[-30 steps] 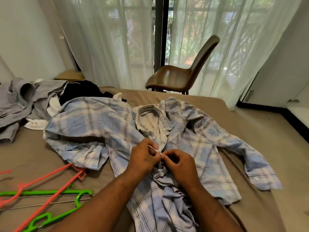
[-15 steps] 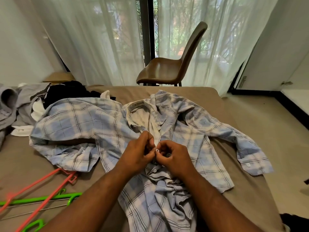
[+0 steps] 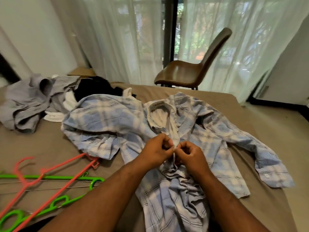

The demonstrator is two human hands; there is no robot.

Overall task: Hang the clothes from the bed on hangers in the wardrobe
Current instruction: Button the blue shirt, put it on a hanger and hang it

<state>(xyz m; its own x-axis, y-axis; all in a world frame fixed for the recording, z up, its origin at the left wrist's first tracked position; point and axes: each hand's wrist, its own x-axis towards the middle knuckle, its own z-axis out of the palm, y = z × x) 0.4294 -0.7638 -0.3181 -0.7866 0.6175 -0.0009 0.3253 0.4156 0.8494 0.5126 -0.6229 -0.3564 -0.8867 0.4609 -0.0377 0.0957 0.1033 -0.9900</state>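
1. the bed [image 3: 50,148] carries the plaid shirt [image 3: 108,121], spread front-up; it is best left flat for this step.
2. the pink hanger [image 3: 55,173] lies just beside its sleeve, ready.
3. the left hand [image 3: 155,151] and right hand [image 3: 192,156], fingers curled, each pinch the shirt's front edge below the collar, likely at a button; hold both edges level and pull gently.
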